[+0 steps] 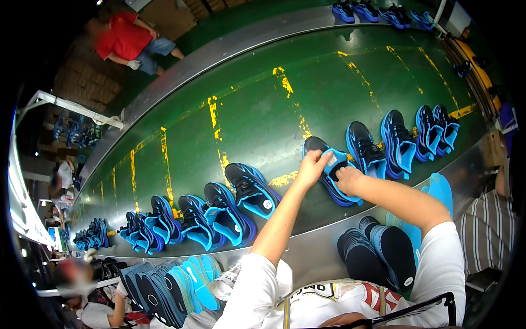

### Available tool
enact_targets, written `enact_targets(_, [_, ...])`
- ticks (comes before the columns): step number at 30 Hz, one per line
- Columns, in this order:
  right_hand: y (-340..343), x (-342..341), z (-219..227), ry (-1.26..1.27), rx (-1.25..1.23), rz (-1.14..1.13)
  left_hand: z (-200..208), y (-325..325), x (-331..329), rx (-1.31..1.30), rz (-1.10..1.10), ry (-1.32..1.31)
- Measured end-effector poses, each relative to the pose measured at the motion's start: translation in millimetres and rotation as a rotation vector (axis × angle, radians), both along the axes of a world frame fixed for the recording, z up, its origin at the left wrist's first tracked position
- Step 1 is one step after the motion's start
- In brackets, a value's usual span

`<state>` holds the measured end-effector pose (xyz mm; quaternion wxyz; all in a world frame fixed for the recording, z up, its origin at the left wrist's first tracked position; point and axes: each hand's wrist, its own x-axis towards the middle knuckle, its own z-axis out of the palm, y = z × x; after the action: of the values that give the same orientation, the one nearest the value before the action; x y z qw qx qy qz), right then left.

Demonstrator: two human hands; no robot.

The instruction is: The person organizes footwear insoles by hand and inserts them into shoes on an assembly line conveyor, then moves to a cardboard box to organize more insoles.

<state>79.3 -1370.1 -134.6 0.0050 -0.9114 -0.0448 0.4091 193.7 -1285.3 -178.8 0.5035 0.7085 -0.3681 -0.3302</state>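
Observation:
A black and blue sneaker (pixel 314 145) lies in front of me on the green conveyor belt, toe pointing away. My left hand (pixel 312 169) pinches the light blue tongue (pixel 331 160) of this shoe, where a small white label shows. The fingers of my right hand (pixel 348 181) are bent into the shoe's opening, close to the heel collar. Something dark lies at those fingertips inside the shoe; I cannot make out whether they grip it. Another sneaker (pixel 251 183) rests left of my left forearm, with a round white sticker inside it.
More sneakers (pixel 399 140) line the belt's near edge on both sides. Stacked black insoles (pixel 390 255) lie on the metal ledge by my right elbow; blue insoles (pixel 200 282) are at lower left. Co-workers sit at both sides, and a person in red (pixel 129 38) stands across the belt.

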Motion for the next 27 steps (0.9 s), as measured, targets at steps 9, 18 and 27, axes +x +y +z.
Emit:
enact_targets(9, [-3, -7, -2, -0.143, 0.111, -0.017, 24, -8, -25, 0.103, 0.065, -0.650])
enact_targets(18, [-1, -39, 5, -0.181, 0.251, -0.205, 25, -12, -29, 0.140, -0.110, -0.693])
enact_targets(27, [2, -77, 65, -0.159, 0.140, -0.304, 29, 13, -32, -0.018, -0.051, -0.514])
